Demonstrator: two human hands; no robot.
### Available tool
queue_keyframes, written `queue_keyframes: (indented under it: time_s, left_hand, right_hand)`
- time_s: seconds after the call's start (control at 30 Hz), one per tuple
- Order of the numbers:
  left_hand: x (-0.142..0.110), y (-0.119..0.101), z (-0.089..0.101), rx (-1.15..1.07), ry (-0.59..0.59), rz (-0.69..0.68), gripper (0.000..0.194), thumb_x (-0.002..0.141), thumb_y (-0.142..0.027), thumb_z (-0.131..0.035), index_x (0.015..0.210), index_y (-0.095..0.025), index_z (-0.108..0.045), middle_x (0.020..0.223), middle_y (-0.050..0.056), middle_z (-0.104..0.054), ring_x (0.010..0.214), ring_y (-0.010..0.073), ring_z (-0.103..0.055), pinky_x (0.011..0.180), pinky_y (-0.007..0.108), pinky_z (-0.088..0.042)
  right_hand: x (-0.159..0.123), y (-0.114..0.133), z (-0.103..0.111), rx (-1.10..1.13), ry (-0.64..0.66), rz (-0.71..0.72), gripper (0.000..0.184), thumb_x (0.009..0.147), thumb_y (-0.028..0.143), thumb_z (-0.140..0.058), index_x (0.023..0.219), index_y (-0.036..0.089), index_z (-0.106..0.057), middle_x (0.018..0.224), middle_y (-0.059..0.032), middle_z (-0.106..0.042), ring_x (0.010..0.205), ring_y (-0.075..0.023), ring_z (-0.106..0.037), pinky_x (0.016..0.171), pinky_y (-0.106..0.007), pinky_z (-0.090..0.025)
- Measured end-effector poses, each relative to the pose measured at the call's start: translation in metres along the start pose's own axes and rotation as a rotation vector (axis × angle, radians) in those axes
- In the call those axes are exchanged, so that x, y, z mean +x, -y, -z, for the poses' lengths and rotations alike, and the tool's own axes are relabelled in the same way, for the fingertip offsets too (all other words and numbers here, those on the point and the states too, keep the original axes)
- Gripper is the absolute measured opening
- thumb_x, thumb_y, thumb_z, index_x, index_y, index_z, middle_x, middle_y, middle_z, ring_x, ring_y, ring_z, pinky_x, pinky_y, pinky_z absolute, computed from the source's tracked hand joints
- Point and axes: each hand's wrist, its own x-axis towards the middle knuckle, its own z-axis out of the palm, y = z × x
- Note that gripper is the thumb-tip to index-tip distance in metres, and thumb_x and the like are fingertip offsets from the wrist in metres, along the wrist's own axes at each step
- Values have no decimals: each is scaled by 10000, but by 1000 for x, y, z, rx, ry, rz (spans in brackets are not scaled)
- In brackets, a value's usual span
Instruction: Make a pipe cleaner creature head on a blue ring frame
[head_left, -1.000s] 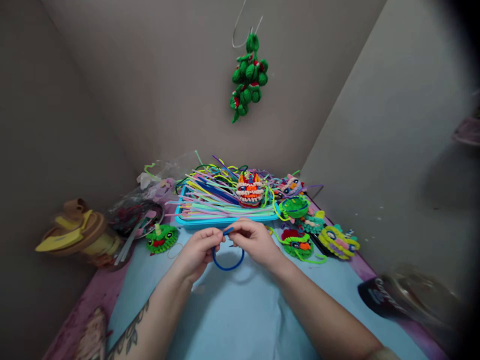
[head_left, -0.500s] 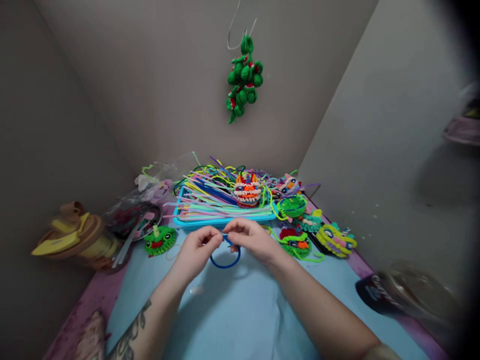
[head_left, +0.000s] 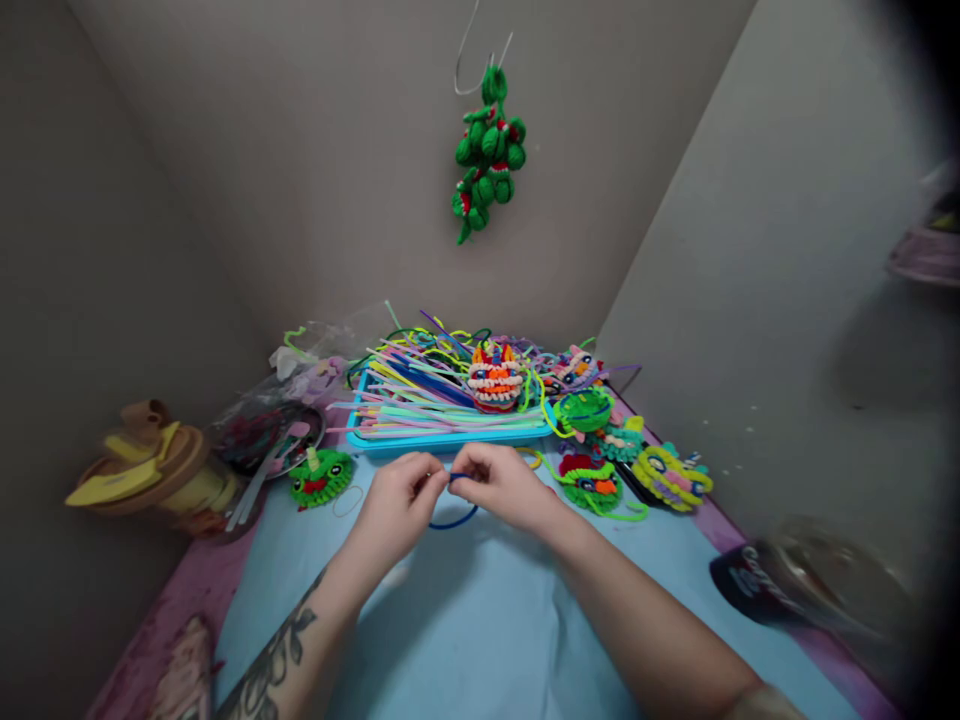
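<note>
Just below the centre of the frame, blue pipe cleaner [head_left: 454,525] bent into a loop, held up over a light blue cloth [head_left: 480,640]. Left hand [head_left: 397,503]: fingers curled, thumb and forefinger pinching one side of it at the top. Right hand [head_left: 501,487]: thumb and forefinger pinching the blue just across from the left fingertips; other fingers folded in, mostly hidden. A short blue stretch shows between the two pinches; the rest of the loop hangs below the fingertips, its sides partly covered by the hands. Whether the ends are joined, cannot tell. Fingertips of both hands very near each other; contact unclear.

Beyond the hands, blue tray [head_left: 450,442] heaped with pastel pipe cleaners [head_left: 420,425], an orange-and-cream lion-head figure [head_left: 495,382] at its right part. Left of centre, on the cloth, green horned face figure [head_left: 321,482], thin ring [head_left: 347,502] beside it. Right of centre, red-and-green figure [head_left: 592,487], then yellow figure [head_left: 670,480] farther right. Lower right, dark lettered cup [head_left: 754,585], see-through upper part, blurred. Middle left, brown container [head_left: 176,480] with a yellow piece on top. Upper centre, green-and-red knitted cluster [head_left: 491,150] hanging on a wire hook [head_left: 459,80], against the grey wall [head_left: 337,150]
</note>
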Motion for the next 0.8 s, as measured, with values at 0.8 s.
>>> queue_keyframes:
  time_s: [0.8]
  left_hand:
    - [-1,2,-10,-101,-135,-76,190,843,-256,-461,687,-172,-530,651,-3,-500,633,123,-451,596,232,-334]
  right_hand:
    - [5,-4,4,659,-37,-137,205,641,277,-710,770,159,-602,636,36,-548,527,-66,-481,519,-200,-397]
